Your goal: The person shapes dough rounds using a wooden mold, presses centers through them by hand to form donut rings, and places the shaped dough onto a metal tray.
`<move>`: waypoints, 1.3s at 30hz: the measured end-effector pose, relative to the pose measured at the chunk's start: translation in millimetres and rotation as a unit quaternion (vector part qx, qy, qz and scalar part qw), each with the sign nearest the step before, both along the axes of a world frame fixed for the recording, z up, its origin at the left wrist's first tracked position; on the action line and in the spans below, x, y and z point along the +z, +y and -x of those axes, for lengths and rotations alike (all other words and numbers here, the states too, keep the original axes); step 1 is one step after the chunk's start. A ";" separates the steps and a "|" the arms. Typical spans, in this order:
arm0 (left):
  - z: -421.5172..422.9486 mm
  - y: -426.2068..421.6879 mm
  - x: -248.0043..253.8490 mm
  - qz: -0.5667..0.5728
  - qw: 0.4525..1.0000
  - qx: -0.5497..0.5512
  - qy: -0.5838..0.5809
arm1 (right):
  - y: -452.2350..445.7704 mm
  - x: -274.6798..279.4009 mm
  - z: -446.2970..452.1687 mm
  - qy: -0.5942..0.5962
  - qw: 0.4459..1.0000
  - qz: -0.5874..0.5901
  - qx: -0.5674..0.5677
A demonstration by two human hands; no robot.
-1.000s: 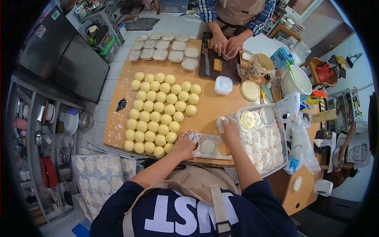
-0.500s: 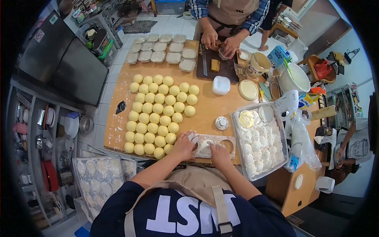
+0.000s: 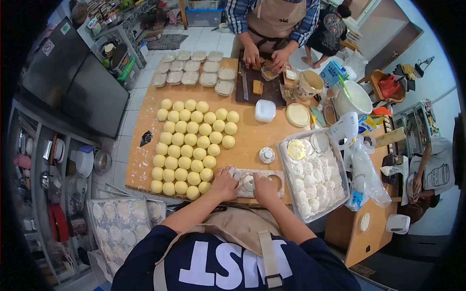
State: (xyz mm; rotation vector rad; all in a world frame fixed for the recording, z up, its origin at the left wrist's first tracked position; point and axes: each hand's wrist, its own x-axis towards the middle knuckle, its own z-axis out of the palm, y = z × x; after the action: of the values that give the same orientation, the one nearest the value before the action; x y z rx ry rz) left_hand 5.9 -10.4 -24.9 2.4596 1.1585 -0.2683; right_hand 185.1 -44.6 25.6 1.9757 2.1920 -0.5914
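A pale, flour-dusted board with round holes [image 3: 278,180] lies along the table's near edge. My left hand [image 3: 224,185] is closed over the left end of this board. In its middle hole sits a white round of dough [image 3: 248,183]. My right hand [image 3: 265,189] has its fingers bunched at the right side of that round, touching it; the fingertips are partly hidden. Rows of smooth yellow dough balls [image 3: 181,162] spread over the table left of the board. To the right stands a clear plastic tub [image 3: 343,194] with several floury white rounds [image 3: 318,182].
A small white-topped container [image 3: 266,155] stands beyond the board. Lidded containers [image 3: 190,77] line the far left. Opposite, a person in an apron [image 3: 276,24] works at a dark cutting board [image 3: 245,94]. A white hand mixer [image 3: 346,127] rests by the tub.
The view has shifted slightly. Both hands remain at the board, with my right fingers still at the dough round. Across the table, the co-worker leans less far forward, and another person behind shows more fully.
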 end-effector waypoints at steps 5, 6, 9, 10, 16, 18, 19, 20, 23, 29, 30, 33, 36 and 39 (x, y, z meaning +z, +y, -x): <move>6.0 0.0 33.8 0.014 1.000 0.009 0.012 | 6.3 70.9 -55.0 0.264 0.908 -0.230 -0.230; 8.4 0.2 45.5 0.015 1.000 0.019 0.006 | 8.2 92.5 -64.4 0.295 0.870 -0.328 -0.221; 23.8 -2.3 70.4 0.003 0.992 0.106 -0.074 | 14.5 78.0 -93.0 0.452 0.721 -0.413 -0.324; 31.4 -2.9 82.9 -0.003 0.983 0.144 -0.111 | 13.1 65.2 -96.4 0.454 0.724 -0.399 -0.333; 89.4 -0.9 130.4 0.019 0.919 0.338 -0.202 | 0.9 -27.4 -37.8 0.215 0.959 -0.067 -0.175; 103.5 -6.6 132.9 -0.013 0.912 0.372 -0.173 | 3.8 -43.3 -24.3 0.181 0.976 -0.084 -0.082; 107.8 -10.4 135.6 -0.008 0.907 0.387 -0.166 | 5.8 -47.9 -18.5 0.164 0.982 -0.093 -0.035; 111.9 -13.9 138.3 -0.004 0.902 0.402 -0.160 | 8.5 -51.4 -15.7 0.152 0.985 -0.077 -0.024; 122.5 -25.0 136.6 -0.006 0.894 0.422 -0.153 | 16.8 -50.2 -11.4 0.123 0.991 -0.041 -0.002; 130.4 -41.5 131.8 -0.016 0.887 0.435 -0.156 | 26.6 -60.6 -10.5 0.094 0.995 0.007 0.028; 130.5 -43.0 132.3 -0.016 0.889 0.431 -0.154 | 27.4 -55.9 -8.5 0.088 0.996 0.019 0.024; 127.1 -46.4 124.8 -0.039 0.902 0.419 -0.098 | 23.4 -37.6 -8.7 0.106 0.992 0.072 0.004; 115.9 -44.6 133.3 -0.015 0.917 0.384 -0.101 | 17.8 -29.0 -22.8 0.162 0.982 0.095 -0.026; 100.7 -47.2 120.5 -0.064 0.931 0.347 -0.091 | 10.4 -35.8 -62.8 0.236 0.965 0.076 -0.083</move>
State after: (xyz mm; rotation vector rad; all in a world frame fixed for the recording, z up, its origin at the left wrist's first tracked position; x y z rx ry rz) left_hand -94.8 -57.5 95.6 1.9485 1.8959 0.2443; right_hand 247.8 -34.2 -10.2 2.1153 2.1372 -1.3341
